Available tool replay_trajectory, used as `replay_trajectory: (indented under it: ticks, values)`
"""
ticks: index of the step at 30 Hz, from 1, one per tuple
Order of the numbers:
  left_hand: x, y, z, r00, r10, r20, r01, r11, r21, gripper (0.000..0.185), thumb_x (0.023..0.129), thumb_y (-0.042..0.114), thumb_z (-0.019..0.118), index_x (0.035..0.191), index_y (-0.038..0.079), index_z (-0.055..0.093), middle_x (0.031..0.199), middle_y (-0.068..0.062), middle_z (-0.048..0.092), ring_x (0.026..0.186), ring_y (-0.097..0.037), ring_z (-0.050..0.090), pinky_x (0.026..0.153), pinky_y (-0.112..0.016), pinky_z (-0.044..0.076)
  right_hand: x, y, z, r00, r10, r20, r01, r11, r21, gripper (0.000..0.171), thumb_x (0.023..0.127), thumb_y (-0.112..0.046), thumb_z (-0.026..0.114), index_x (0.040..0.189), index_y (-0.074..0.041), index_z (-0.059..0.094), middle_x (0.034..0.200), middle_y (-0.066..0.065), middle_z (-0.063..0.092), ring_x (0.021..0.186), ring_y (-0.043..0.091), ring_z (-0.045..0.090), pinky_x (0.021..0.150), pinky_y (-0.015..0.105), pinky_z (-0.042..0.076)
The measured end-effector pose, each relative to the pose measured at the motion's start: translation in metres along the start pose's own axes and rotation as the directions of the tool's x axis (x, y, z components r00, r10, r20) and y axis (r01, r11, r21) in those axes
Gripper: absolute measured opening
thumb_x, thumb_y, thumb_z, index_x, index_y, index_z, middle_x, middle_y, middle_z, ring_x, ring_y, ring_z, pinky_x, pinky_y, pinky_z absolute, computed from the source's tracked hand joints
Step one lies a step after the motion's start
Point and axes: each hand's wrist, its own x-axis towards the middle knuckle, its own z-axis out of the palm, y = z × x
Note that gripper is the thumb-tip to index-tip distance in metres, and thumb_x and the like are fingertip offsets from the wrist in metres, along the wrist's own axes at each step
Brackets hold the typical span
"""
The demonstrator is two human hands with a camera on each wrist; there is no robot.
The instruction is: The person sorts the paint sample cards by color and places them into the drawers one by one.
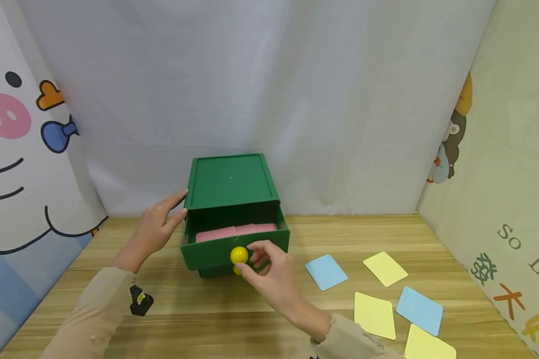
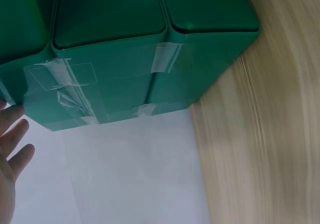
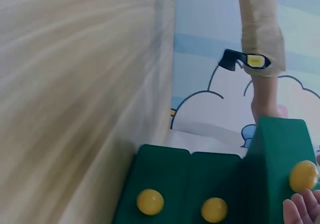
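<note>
A green drawer box (image 1: 231, 182) stands on the table with its top drawer (image 1: 206, 255) pulled out. Inside the drawer lie pink pieces (image 1: 235, 232), only their upper part showing. My right hand (image 1: 276, 279) is at the drawer's yellow round knob (image 1: 239, 255), pinching it between thumb and fingers; the right wrist view shows the fingertips (image 3: 302, 204) against the knob (image 3: 303, 176). My left hand (image 1: 154, 227) rests its fingertips on the box's left side, fingers fairly straight. In the left wrist view those fingers (image 2: 19, 144) are beside the taped back edge of the box (image 2: 115, 81).
Blue cards (image 1: 326, 272) and yellow cards (image 1: 385, 269) lie scattered on the wooden table (image 1: 197, 319) right of the box. Two lower knobs (image 3: 150, 202) show in the right wrist view. A white curtain (image 1: 341, 109) hangs behind, with printed cloth at both sides.
</note>
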Motion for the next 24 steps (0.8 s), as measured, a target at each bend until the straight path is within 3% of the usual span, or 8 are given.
replay_trajectory:
  ticks: [6,12,17,24]
  values:
    - [0.0,0.0,0.001,1.0,0.0,-0.004,0.0,1.0,-0.002,0.046,0.096,0.019,0.046,0.136,-0.003,0.039,0.131,-0.027,0.045,0.118,-0.043,0.043,0.092,-0.055,0.038,-0.004,-0.001,0.011,0.999,0.015,-0.046,-0.014,1.0,0.024,0.024,0.076,-0.011,0.073,0.097,-0.005,0.061,0.076,0.006,0.061,0.062,0.012,0.057,0.053,0.019,0.051]
    - [0.001,0.001,0.0,1.0,-0.003,-0.005,0.003,1.0,0.002,0.046,0.096,0.02,0.046,0.136,-0.003,0.039,0.131,-0.026,0.045,0.118,-0.043,0.043,0.092,-0.056,0.038,-0.003,-0.022,0.012,0.996,0.04,-0.084,-0.037,0.999,0.039,0.023,0.075,-0.001,0.071,0.094,0.005,0.058,0.075,0.012,0.06,0.062,0.021,0.058,0.051,0.019,0.05]
    - [0.001,0.001,0.0,1.0,-0.002,-0.002,0.002,1.0,0.002,0.046,0.096,0.02,0.045,0.135,-0.004,0.039,0.131,-0.027,0.044,0.118,-0.043,0.043,0.092,-0.056,0.038,-0.004,0.006,0.024,0.993,0.03,-0.112,-0.026,0.999,0.035,0.026,0.076,-0.009,0.073,0.097,-0.002,0.06,0.078,0.006,0.061,0.069,0.022,0.059,0.049,0.02,0.05]
    - [0.001,-0.001,0.0,1.0,-0.004,0.003,0.004,1.0,0.006,0.046,0.096,0.02,0.045,0.135,-0.003,0.039,0.131,-0.027,0.045,0.118,-0.043,0.042,0.092,-0.056,0.037,0.0,0.011,0.025,0.989,-0.047,-0.139,0.048,0.999,0.005,0.023,0.079,-0.013,0.071,0.097,-0.006,0.06,0.078,0.003,0.06,0.069,0.021,0.057,0.049,0.02,0.05]
